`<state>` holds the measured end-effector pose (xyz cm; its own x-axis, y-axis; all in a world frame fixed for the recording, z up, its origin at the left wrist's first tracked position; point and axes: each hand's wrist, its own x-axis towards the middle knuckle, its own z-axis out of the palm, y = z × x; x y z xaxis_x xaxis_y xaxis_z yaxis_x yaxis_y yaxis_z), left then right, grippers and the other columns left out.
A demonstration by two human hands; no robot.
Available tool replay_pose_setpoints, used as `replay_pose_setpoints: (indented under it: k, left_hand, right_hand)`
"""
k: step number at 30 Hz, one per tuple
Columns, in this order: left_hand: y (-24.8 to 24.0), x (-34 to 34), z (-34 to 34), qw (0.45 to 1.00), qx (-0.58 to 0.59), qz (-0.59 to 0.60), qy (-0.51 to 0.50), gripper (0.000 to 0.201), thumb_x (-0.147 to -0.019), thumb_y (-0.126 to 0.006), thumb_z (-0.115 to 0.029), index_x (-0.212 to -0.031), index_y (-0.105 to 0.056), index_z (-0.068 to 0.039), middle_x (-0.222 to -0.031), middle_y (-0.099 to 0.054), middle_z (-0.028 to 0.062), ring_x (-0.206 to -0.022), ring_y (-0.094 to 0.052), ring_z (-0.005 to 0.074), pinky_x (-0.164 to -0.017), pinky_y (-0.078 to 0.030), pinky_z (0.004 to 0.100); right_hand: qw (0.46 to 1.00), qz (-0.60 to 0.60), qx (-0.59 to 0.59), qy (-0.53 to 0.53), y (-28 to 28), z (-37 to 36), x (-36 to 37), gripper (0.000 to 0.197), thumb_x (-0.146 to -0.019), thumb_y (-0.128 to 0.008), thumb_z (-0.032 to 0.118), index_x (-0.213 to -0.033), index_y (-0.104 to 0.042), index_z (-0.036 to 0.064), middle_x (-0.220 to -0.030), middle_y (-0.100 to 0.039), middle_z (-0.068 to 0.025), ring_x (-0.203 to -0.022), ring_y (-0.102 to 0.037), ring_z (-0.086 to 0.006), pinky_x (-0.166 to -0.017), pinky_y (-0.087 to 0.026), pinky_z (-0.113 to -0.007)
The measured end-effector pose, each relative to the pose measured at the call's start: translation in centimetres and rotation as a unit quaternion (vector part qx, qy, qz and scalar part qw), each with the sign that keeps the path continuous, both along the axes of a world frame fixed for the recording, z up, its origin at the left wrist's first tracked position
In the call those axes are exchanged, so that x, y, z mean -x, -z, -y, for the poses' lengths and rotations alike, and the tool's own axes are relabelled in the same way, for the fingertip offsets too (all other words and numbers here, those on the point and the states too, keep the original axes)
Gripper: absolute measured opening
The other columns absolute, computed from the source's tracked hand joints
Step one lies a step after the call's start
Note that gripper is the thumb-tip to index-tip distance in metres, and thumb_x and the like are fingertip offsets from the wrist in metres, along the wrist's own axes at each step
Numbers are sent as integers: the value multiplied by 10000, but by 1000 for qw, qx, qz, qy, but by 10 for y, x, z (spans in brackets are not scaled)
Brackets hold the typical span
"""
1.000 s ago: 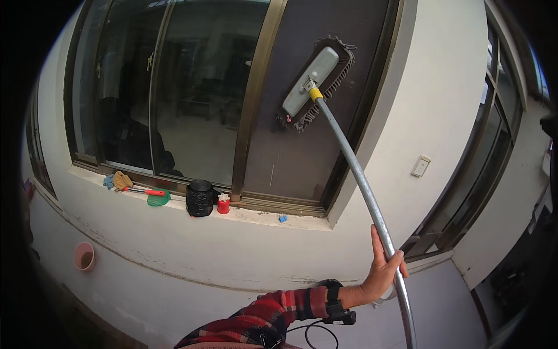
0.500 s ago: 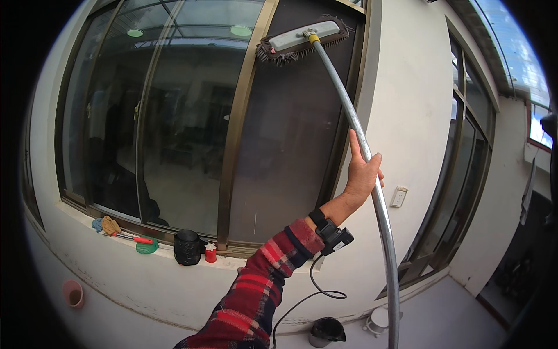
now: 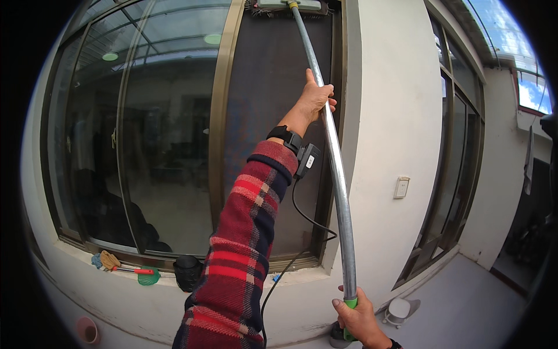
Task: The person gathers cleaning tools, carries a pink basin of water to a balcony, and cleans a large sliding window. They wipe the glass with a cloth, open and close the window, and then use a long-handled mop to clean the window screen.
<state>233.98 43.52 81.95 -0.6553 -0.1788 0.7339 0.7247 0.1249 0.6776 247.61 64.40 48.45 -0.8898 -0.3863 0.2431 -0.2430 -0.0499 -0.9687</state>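
Observation:
A flat mop with a fringed grey-brown pad (image 3: 314, 8) rests against the top of the dark window screen (image 3: 273, 122); the upper picture edge cuts it off. Its long metal pole (image 3: 339, 180) slants down to the lower right. Partway up, my left hand (image 3: 317, 96) is closed round the pole, arm stretched high in a plaid sleeve. At the pole's bottom end is a green grip (image 3: 350, 303), which my right hand (image 3: 364, 319) clasps with the thumb on the near side. A black strap with a cabled box (image 3: 306, 160) sits on my left wrist.
Along the window ledge lie brown gloves (image 3: 108, 260), a red-handled tool (image 3: 133, 270) with a green end, and a black-wrapped container (image 3: 188, 273). A pink bucket (image 3: 88, 330) and a white stool (image 3: 397, 311) stand on the floor. A switch plate (image 3: 401, 187) is on the wall.
The mop pad has gone up the screen, partly out of view. My left hand rose with the pole, and my right hand came into view at its lower end. The view shifted slightly.

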Motion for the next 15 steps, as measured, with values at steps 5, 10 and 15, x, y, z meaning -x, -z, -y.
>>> replay_pose_setpoints:
  k: [5,10,15]
  left_hand:
    - [-6,9,5,995,39,26,-82,846,-802,-458,-27,-1446,71,-173,-788,-482,100,-556,-498,138,-426,-490,279]
    - [-9,7,-3,994,33,22,-107,827,-812,-442,-36,-1447,65,-190,-793,-484,109,-561,-500,140,-427,-488,284]
    - [-6,4,-14,991,36,46,-119,807,-810,-382,-14,-1445,79,-204,-919,-500,154,-547,-508,153,-406,-480,291]
  right_hand:
    - [999,18,-48,18,-10,17,-6,344,-826,-617,149,-1117,-534,-13,-725,-533,-19,-621,-470,-82,-556,-409,-259]
    - [998,22,-60,20,-18,10,-11,345,-829,-611,141,-1134,-528,2,-749,-530,-28,-647,-480,-99,-594,-422,-259]
    - [997,40,-67,9,-13,-4,-13,341,-831,-616,149,-1136,-532,22,-775,-547,-36,-668,-488,-100,-607,-427,-258]
